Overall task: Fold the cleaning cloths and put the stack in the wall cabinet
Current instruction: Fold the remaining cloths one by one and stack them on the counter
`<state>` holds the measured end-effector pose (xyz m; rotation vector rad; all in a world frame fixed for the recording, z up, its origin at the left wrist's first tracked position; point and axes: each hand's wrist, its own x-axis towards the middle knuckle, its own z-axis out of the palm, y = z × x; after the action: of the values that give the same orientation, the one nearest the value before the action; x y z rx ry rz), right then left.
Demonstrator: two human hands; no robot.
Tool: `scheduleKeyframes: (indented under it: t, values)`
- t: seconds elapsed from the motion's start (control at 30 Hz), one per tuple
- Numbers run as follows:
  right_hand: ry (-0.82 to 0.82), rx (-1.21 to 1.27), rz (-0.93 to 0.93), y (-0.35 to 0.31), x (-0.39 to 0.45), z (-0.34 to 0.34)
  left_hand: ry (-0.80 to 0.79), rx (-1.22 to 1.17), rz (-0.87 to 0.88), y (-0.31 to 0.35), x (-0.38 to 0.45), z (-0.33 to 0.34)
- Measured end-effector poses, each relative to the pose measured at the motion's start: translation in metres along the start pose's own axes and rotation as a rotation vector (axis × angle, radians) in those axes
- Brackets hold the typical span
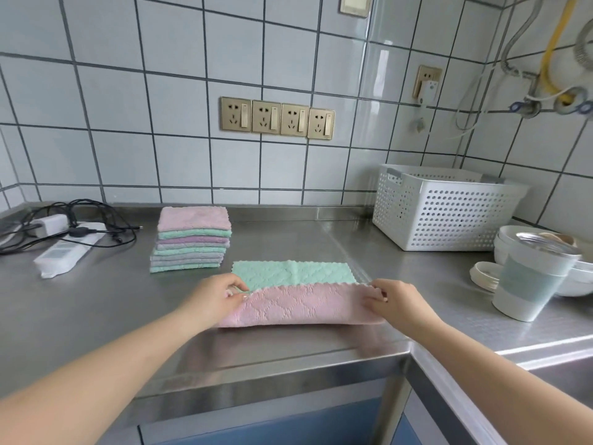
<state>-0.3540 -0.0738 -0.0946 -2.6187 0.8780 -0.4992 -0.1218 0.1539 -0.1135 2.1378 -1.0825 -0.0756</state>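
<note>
A two-sided cloth (298, 303), pink on one face and mint green on the other, lies on the steel counter near its front edge. Its near half is turned over away from me, so a pink band covers the lower part and green shows behind. My left hand (218, 297) pinches the left corner of the turned-over edge. My right hand (391, 300) pinches the right corner. Behind and to the left stands a neat stack of folded cloths (191, 239), pink on top with green, lilac and grey layers below. No wall cabinet is in view.
A white perforated basket (442, 210) sits at the back right. A pale lidded cup (532, 277), a loose lid (486, 276) and stacked white bowls (574, 281) crowd the right. A power strip with black cables (70, 242) lies at the left. Wall sockets (277, 117) line the tiles.
</note>
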Motion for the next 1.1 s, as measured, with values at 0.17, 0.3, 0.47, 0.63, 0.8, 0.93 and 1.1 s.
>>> scheduleKeyframes:
  t: [0.17,0.3,0.47,0.63,0.8,0.93,1.1]
  values:
    - [0.051,0.146,0.097,-0.003,-0.003,-0.002,-0.075,-0.269,-0.138,-0.009,-0.014,-0.017]
    - [0.045,0.173,0.125,-0.005,-0.004,0.005,-0.145,-0.302,-0.161,-0.015,-0.022,-0.017]
    - [0.103,0.211,0.162,0.001,0.009,0.017,0.007,-0.342,-0.149,-0.015,-0.007,-0.008]
    - [0.112,0.239,0.233,0.009,0.034,0.027,0.098,-0.371,-0.170,-0.005,0.020,0.003]
    - [0.113,0.227,0.247,0.015,0.059,0.038,0.168,-0.316,-0.192,-0.017,0.049,0.017]
    - [0.106,0.200,0.240,0.017,0.082,0.039,0.187,-0.210,-0.182,-0.025,0.072,0.020]
    - [0.096,0.129,0.233,0.020,0.108,0.042,0.162,-0.082,-0.184,-0.034,0.095,0.024]
